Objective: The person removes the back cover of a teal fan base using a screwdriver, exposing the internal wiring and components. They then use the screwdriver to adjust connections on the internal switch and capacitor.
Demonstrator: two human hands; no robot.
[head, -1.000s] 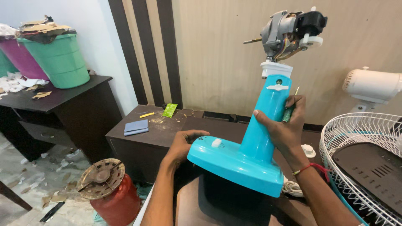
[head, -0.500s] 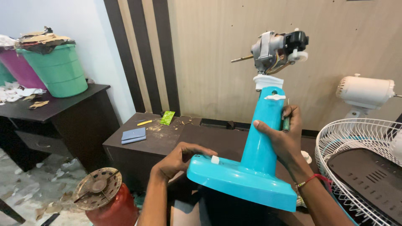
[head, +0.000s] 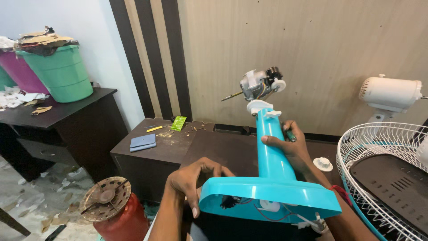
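Turquoise plastic fan stand (head: 272, 178) is tipped toward me over the low cabinet (head: 178, 147), so I'd keep my right hand (head: 290, 149) wrapped firm around the column, left hand (head: 194, 180) curled on the base rim, steadying that bare motor (head: 258, 85).

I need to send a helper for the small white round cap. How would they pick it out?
Start at the low dark cabinet along the striped wall. Right of the turquoise fan stand, beside the right hand, lies the white cap: a small knobbed disc, apart from the wire grille.
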